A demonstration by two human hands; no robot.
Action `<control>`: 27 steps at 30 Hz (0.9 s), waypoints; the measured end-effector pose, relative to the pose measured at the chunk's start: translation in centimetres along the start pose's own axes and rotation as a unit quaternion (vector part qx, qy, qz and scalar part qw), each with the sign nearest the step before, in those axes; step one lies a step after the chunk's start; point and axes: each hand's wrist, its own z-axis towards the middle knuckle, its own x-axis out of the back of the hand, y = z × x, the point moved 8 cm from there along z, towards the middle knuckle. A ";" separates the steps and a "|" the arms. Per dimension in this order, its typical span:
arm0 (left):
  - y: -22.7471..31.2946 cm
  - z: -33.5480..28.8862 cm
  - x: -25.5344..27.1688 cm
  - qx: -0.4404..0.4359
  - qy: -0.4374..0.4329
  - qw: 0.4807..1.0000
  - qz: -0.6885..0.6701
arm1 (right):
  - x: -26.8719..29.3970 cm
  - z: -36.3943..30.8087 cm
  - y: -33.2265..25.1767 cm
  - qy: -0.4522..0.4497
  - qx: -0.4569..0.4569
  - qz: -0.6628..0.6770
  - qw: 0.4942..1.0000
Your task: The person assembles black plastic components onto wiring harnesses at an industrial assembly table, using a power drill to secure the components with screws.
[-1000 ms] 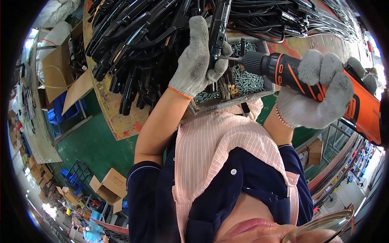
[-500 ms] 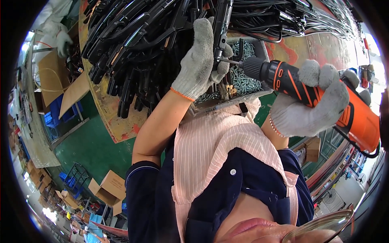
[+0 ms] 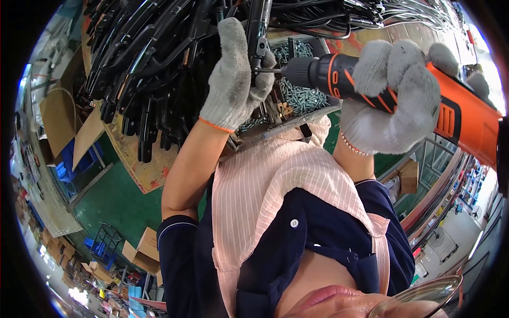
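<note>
My right hand (image 3: 395, 98), in a grey-white knit glove, is wrapped round an orange and black power screwdriver (image 3: 305, 72) held nearly level. Its thin bit points left and meets the lower end of a black metal bar (image 3: 260, 34). Around that lower end my left hand (image 3: 233, 79), gloved too, is closed, with the thumb stretched up along the bar's left side. Whether a screw sits at the bit's tip is too small to tell. Just below and right of the bar stands a tray of small silvery screws (image 3: 327, 110).
Many black metal parts (image 3: 143, 63) lie heaped on the worn table (image 3: 132, 159) at the left. Bundled black and grey cables (image 3: 318, 16) spread across the back. Opened cardboard boxes (image 3: 146, 246) stand on the green floor at lower left.
Hands, bar and screwdriver appear further left in the picture, and the surroundings have shifted too. The screwdriver lies closer to level. Both hands keep their grip.
</note>
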 end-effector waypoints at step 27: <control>-4.1 -1.3 -3.6 0.067 -0.075 0.992 -0.079 | 12.4 -8.7 -2.2 0.307 -0.105 -0.108 0.940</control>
